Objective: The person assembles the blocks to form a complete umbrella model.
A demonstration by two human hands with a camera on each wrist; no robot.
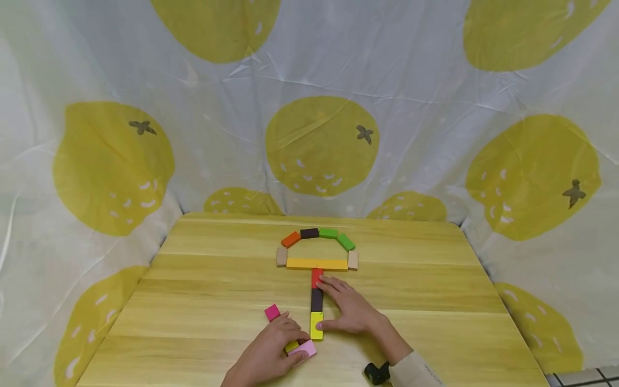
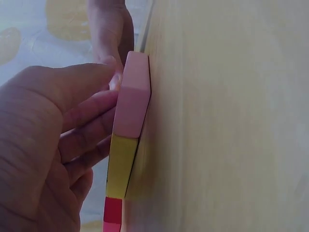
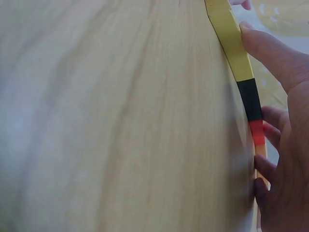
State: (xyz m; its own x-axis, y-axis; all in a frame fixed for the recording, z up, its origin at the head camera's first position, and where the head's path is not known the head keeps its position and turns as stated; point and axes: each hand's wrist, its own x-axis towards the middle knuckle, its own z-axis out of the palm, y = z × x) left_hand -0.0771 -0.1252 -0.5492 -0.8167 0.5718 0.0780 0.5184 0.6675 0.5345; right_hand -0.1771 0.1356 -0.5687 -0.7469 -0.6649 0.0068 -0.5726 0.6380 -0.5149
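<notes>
A column of red (image 1: 316,278), black (image 1: 316,300) and yellow (image 1: 316,325) blocks runs down the middle of the table. My right hand (image 1: 352,310) lies along its right side, thumb at the yellow block and outstretched fingertips at the red one. To the left, a pink block (image 1: 304,349) sits between the thumb and index finger of my left hand (image 1: 271,346), which pinches it. End to end with the pink block come a second yellow block (image 2: 121,166) and a magenta block (image 1: 272,312), partly covered by the left hand in the head view.
Above the column, two orange-yellow blocks (image 1: 302,263) form a bar between two tan blocks (image 1: 353,260). An arch of orange (image 1: 291,239), black (image 1: 309,233) and green blocks (image 1: 328,233) curves over it. A black object (image 1: 376,373) is at my right sleeve. A lemon-print cloth (image 1: 416,134) surrounds the table.
</notes>
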